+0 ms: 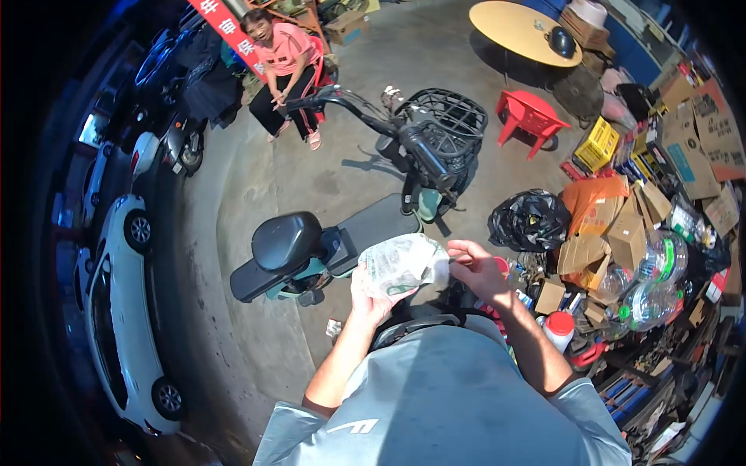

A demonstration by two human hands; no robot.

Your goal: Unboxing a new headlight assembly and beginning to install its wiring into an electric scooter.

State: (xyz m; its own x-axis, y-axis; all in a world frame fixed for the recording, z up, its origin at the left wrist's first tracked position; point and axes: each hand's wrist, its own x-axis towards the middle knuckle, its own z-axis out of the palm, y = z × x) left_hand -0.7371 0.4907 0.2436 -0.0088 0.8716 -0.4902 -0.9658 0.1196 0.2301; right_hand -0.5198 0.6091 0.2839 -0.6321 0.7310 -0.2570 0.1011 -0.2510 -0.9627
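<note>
A crinkled, translucent plastic bag [398, 264] is held up in front of my chest. My left hand [373, 297] grips it from the left side and underneath, the fingers partly hidden behind it. What the bag contains is not clear through the plastic. At its right edge my right hand [483, 273] has curled fingertips on the plastic, with the forefinger raised a little above. Just beyond the bag stands an electric scooter with a black seat [286, 242], a flat footboard [381, 221] and a black front basket [444, 124].
Cardboard boxes [688, 151], a black garbage bag [530, 220] and large clear bottles [657, 260] crowd the right. A red plastic stool [530, 120] and a round table [524, 31] stand farther back. A seated person [286, 66] faces me; a white car [128, 311] is at left.
</note>
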